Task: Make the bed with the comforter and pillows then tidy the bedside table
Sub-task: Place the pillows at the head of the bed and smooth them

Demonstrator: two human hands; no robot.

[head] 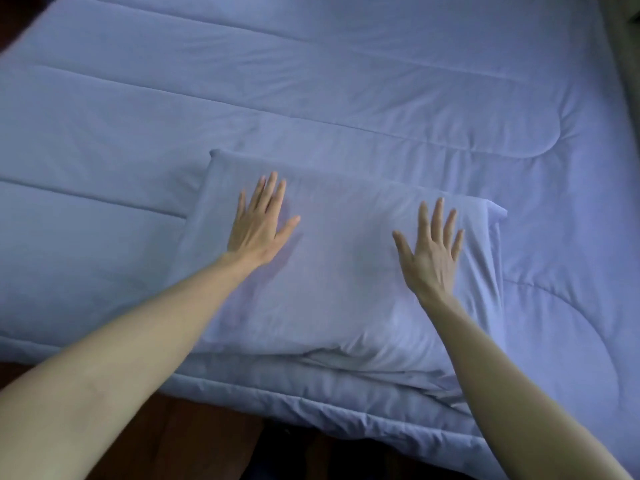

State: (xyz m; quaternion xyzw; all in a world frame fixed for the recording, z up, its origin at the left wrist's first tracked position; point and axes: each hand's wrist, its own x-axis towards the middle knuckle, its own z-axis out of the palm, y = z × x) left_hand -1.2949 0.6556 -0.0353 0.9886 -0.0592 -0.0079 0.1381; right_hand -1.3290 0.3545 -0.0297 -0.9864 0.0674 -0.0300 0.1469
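A light blue pillow lies flat on the blue quilted comforter, near the bed's closest edge. My left hand rests palm down on the pillow's left half, fingers spread. My right hand hovers over or touches the pillow's right half, fingers apart and holding nothing. The comforter covers the whole bed and hangs over the near edge. No second pillow or bedside table is in view.
Dark wooden floor shows below the bed's near edge. A dark strip of floor or furniture sits at the top left corner, and something greyish runs along the bed's right side.
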